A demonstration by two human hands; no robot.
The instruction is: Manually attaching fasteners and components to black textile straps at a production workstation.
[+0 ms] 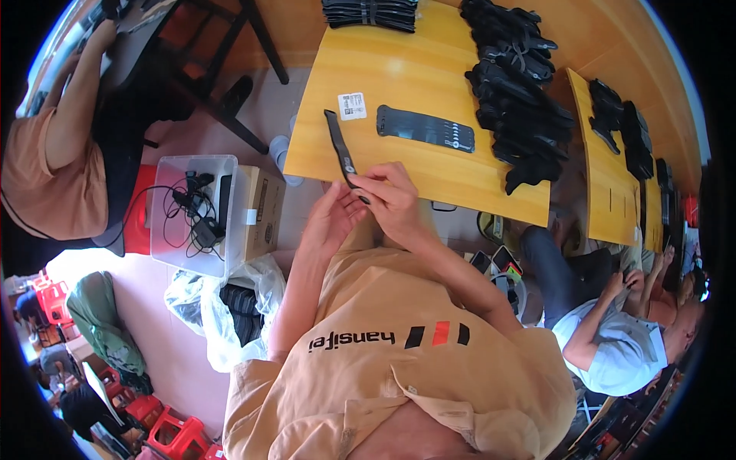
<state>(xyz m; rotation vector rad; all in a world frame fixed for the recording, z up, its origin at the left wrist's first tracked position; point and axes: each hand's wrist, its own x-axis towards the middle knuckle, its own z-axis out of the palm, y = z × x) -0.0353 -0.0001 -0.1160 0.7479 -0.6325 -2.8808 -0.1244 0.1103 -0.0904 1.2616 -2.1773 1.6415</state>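
Note:
At the near edge of the yellow wooden table, my right hand (391, 201) pinches the lower end of a narrow black strap (340, 149) with a small pale mark. The strap's far end reaches up over the tabletop. Just left of it, my left hand (331, 221) is turned palm up, its fingers apart beside the strap's low end; whether they touch it is hard to see. A white printed label (352, 106) lies beyond the strap. To its right rests a flat dark panel (425, 129) with white marks at one end.
Black fabric pieces (521, 107) are heaped along the table's right side, and a black stack (369, 14) sits at the back. On my left are a clear bin (192, 218) of cables, a cardboard box (264, 213) and a plastic bag (222, 314). Other people sit at both sides.

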